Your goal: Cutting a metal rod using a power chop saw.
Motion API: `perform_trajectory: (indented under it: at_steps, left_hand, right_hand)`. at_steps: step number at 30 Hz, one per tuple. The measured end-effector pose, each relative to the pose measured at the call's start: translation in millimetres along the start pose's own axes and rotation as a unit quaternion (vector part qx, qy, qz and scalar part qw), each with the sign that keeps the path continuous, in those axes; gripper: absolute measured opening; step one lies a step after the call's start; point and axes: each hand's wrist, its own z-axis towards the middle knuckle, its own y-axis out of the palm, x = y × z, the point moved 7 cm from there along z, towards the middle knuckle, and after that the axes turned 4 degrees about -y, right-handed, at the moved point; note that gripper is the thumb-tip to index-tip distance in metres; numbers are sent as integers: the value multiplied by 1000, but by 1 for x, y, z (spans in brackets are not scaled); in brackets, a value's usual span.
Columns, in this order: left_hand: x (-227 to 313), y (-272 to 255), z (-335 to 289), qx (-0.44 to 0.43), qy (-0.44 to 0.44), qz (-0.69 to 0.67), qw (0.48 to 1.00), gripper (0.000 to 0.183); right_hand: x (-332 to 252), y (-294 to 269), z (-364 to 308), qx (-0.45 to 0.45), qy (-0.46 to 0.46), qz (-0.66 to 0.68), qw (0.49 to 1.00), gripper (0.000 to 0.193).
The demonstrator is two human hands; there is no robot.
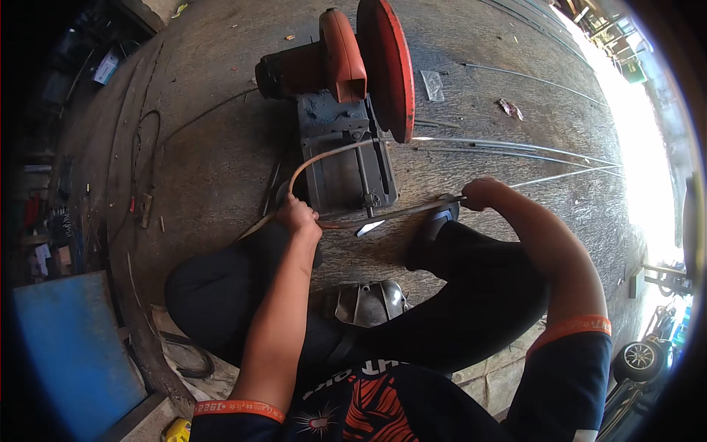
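Note:
My left hand (pixel 298 215) is closed around a thin rod and an orange-brown curved length (pixel 318 158) that bends up to the saw; whether these are one piece I cannot tell. The grey metal rod (pixel 401 214) runs low in front of the saw's base to my right hand (pixel 482 193), whose fingers are wrapped round it. Past that hand a bright thin rod stretches right. Just ahead stands a cut-off saw (pixel 344 59) with a red motor housing, a big red disc guard (pixel 390 70) and a dark metal base (pixel 331 177).
Several thin metal rods (pixel 515 149) lie on the worn floor to the right. A clear plastic bag (pixel 433 86) is beside the guard. A dark metal piece (pixel 368 303) sits between my legs. At left are a blue panel (pixel 77 353) and a looped cord (pixel 152 140).

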Motion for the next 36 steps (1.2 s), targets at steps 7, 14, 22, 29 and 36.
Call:
perform_trajectory:
  at_steps: [7, 14, 22, 29, 36]
  left_hand:
    - [-3, -24, -24, -52, -17, -141, 989, 23]
    - [26, -22, -67, -148, -43, 86, 984, 34]
    - [76, -7, -88, -273, 537, 123, 789, 57]
    - [59, -19, -62, -183, 512, 220, 810, 71]
    - [34, -30, -32, -112, 455, 309, 828, 74]
  right_hand:
    - [-5, -36, -83, 187, -6, 53, 981, 28]
    - [13, -55, -109, 338, 23, 49, 939, 18]
    - [23, -75, -130, 446, -11, 129, 886, 19]
    - [31, -74, -115, 408, 16, 149, 900, 20]
    - [28, -65, -58, 296, 2, 131, 946, 22]
